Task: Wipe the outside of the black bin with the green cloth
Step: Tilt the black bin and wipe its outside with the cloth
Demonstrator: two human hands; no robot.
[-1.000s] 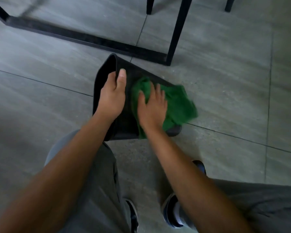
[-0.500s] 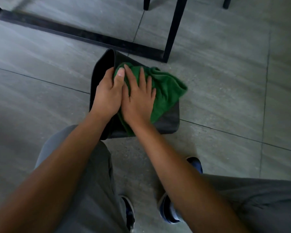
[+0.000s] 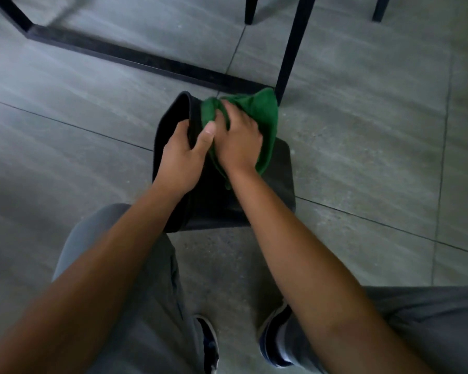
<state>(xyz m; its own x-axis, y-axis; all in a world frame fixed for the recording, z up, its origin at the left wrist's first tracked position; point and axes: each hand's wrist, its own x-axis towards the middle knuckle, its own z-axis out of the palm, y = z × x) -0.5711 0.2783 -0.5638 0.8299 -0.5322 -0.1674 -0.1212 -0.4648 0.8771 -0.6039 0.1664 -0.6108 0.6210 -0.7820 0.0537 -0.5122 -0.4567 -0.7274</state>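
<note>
The black bin (image 3: pixel 276 184) lies tipped on its side on the grey floor, its open mouth to the left. My left hand (image 3: pixel 183 155) grips the bin's upper rim, fingers inside the mouth and thumb on the outer wall. The green cloth (image 3: pixel 262 114) is spread over the top side of the bin near the rim, bunched at its far end. My right hand (image 3: pixel 239 139) presses down on the cloth with its fingers curled into the fabric, right beside my left thumb.
A black metal frame bar (image 3: pixel 135 59) runs across the floor just beyond the bin, and an upright black leg (image 3: pixel 291 49) stands right behind the cloth. Two more dark legs (image 3: pixel 250 9) are at the top. My knees and shoes (image 3: pixel 274 344) are below.
My right hand has slid the cloth from the bin's middle up toward the rim and far edge, its fingers curling into it. My left hand's fingers have hooked inside the mouth.
</note>
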